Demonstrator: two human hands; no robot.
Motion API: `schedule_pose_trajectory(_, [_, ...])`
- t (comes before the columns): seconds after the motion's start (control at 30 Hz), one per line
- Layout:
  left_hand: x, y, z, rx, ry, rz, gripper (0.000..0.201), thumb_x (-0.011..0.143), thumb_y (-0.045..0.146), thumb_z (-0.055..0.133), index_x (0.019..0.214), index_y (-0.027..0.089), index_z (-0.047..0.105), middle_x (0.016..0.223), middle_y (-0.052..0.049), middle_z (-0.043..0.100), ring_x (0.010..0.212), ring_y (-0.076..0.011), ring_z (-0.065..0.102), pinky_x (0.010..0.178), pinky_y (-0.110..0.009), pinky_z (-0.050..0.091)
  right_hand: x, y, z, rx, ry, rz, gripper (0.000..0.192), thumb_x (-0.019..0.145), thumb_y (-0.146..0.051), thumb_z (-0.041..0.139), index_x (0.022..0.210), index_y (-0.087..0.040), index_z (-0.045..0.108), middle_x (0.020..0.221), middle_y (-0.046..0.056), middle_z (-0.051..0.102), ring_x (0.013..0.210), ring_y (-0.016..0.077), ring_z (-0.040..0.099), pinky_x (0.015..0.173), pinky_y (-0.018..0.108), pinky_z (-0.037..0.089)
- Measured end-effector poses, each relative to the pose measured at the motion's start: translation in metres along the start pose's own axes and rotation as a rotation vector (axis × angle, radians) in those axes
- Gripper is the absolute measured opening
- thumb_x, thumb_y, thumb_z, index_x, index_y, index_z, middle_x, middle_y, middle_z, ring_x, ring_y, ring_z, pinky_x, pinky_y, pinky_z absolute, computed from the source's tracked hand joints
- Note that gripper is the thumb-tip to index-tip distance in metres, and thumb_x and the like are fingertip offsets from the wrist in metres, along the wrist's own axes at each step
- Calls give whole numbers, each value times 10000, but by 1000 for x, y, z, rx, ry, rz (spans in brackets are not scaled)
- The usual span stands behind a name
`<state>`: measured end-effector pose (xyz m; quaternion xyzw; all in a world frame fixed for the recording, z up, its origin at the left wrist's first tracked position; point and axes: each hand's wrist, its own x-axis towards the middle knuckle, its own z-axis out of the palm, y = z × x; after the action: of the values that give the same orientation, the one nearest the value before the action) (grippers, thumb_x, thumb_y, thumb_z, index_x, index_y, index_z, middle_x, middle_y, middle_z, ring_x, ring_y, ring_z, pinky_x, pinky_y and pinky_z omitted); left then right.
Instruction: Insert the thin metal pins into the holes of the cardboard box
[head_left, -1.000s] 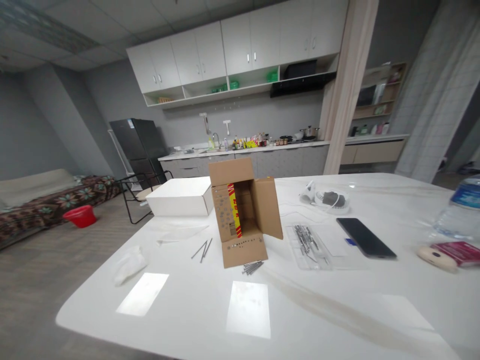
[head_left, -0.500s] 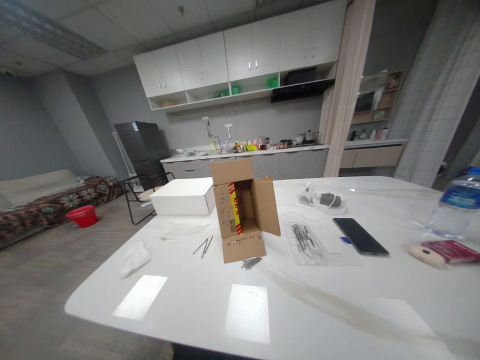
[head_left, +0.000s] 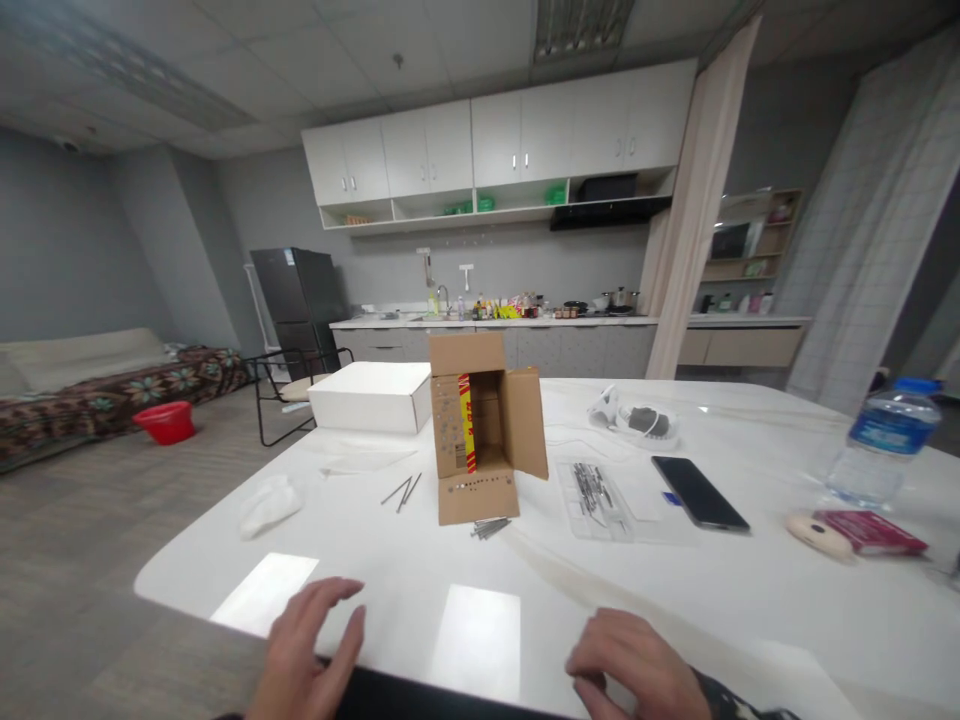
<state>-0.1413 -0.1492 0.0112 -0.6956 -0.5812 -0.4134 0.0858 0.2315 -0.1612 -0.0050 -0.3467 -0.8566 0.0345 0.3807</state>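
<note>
1. The open brown cardboard box [head_left: 480, 425] stands upright near the middle of the white surface [head_left: 675, 600], its flaps spread and a red-and-yellow strip showing inside; it is well apart from both hands.
2. A small bundle of grey metal nails [head_left: 489, 526] lies touching the box's front flap, and a few loose nails [head_left: 403, 491] lie just to its left.
3. The left hand [head_left: 304, 655] hovers at the near edge of the surface, fingers [head_left: 330, 592] spread wide and holding nothing.
4. The right hand [head_left: 637, 668] rests low at the same edge, fingers curled loosely downward, and has hold of nothing that can be seen.
5. Reaching well from here would, by my judgement, mean going straight forward between the two light patches, keeping the palms low, and steadying the box before touching the nails so it does not tip.
6. Right of the box sits a clear plastic tray of metal tools [head_left: 600, 490], then a black phone [head_left: 699, 492].
7. A flat white box [head_left: 371, 396] lies behind on the left, a crumpled white bag [head_left: 268, 503] nearer the edge.
8. A clear water bottle with a blue label [head_left: 879, 445] stands far right.
</note>
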Motion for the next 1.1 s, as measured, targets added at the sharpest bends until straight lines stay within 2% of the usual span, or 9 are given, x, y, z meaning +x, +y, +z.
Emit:
schedule_pose_trajectory(0.03, [11,11,12,-10,-30,19,213,785,394,565,941,258,616,939,-30,641,892,-207,598,785,-357,511,20,3,1,28,-22,-61,90,808,-230,516,781,-250,600,585,6,560,549,146,538,559,289,443])
schedule_pose_trajectory(0.17, [43,60,60,-59,-177,65,184,819,300,495,922,224,627,921,-42,648,893,-199,596,770,-347,483,81,12,9,84,-112,10,119,816,-213,479,754,-202,581,622,-9,579,528,101,493,537,231,385])
schedule_pose_trajectory(0.27, [56,92,88,-68,-257,51,182,818,262,473,915,214,619,930,-54,638,908,-214,581,788,-372,449,105,23,21,102,-77,55,128,820,-240,491,754,-192,589,632,-10,581,536,96,486,540,217,372])
schedule_pose_trajectory(0.37, [61,111,104,-82,-299,73,196,835,251,445,934,220,612,965,-61,625,948,-220,562,816,-379,415,112,39,37,120,14,122,169,849,-248,461,756,-186,588,625,-11,577,545,90,496,552,204,371])
schedule_pose_trajectory(0.47, [62,116,110,-70,-317,71,184,830,241,450,921,223,609,968,-57,618,960,-221,550,840,-382,391,109,52,50,66,51,106,165,825,-278,489,752,-186,605,590,-17,560,520,89,485,555,206,365])
schedule_pose_trajectory(0.6, [62,112,112,-42,-325,-50,182,815,228,467,926,232,610,991,-46,610,998,-218,538,850,-369,376,104,57,57,39,57,236,185,819,-300,487,723,-195,606,512,-35,525,473,89,468,515,204,331])
schedule_pose_trajectory(0.83, [63,113,107,-45,-417,-141,213,805,252,479,967,229,616,1058,-50,602,1050,-202,512,876,-341,347,105,50,58,-26,-32,303,219,813,-344,477,704,-205,608,527,-20,564,513,110,513,542,215,319])
schedule_pose_trajectory(1.1, [63,113,108,-21,-465,-167,230,812,247,440,943,228,628,1053,-38,614,1051,-188,510,886,-321,323,106,45,50,-73,-126,324,260,817,-361,448,700,-206,622,565,-1,605,551,124,535,542,226,292])
